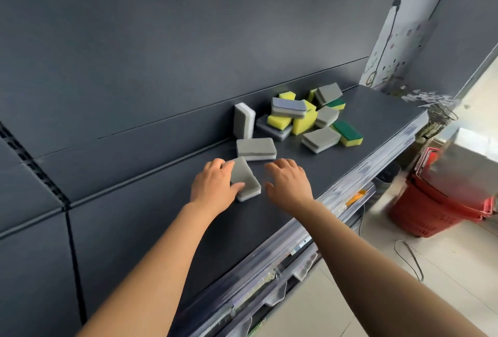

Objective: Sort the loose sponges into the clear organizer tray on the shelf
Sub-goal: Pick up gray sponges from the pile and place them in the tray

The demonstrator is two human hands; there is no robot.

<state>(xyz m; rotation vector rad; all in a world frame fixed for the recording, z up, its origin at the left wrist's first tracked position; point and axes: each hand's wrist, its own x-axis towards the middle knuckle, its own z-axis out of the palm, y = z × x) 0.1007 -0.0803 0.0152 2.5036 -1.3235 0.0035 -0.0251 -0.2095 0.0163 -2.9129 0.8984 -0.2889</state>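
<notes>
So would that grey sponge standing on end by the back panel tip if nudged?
Probably: the upright sponge stands on a narrow end, so it likely topples. It looks like foam, so probably light and squashy.

Reaching in from the near edge of the view with the bare left forearm (161,255) and the bare right forearm (363,250), both angled toward the grey sponge (244,173). Gripping that sponge with the left hand (215,184): palm down at its left side, fingers curled over its far corner, thumb pressed against its near long edge. Holding the right hand (289,183) palm down just right of the sponge, apart from it, fingers spread and loosely bent, grasping nothing. Perhaps touching down with the right fingertips, perhaps hovering; hard to tell from this angle.
</notes>
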